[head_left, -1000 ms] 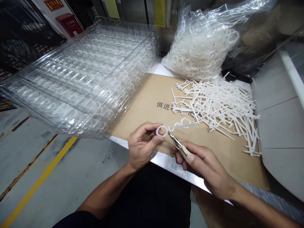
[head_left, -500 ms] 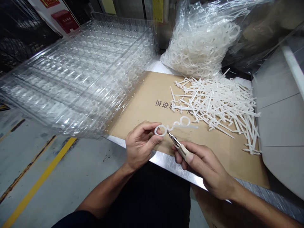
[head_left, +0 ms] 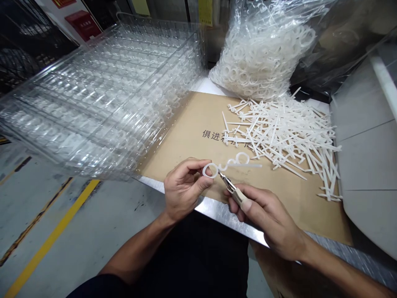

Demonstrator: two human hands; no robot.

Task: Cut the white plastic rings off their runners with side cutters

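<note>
Pretty much just the head view's dipped a touch, so the clear plastic bag of translucent white rings (head_left: 254, 62) sits higher in the picture than a second ago, and the straight stem on the held bit looks more level. Left hand (head_left: 181, 188) has a narrow thumb-and-finger pinch on the ring end of a translucent white plastic piece with loops (head_left: 245, 165), over the near edge of the metal-edged table (head_left: 229, 215). Right hand (head_left: 269, 215) is wrapped round beige-handled metal nippers (head_left: 238, 195), tips right at the narrow bit beside that ring; can't tell if they're closed. Brown printed cardboard (head_left: 182, 136) covers the tabletop, with a messy heap of white plastic sticks (head_left: 279, 128) by the right edge, the bag at the far edge, and stacked clear plastic trays (head_left: 102, 91) along the left edge.
</note>
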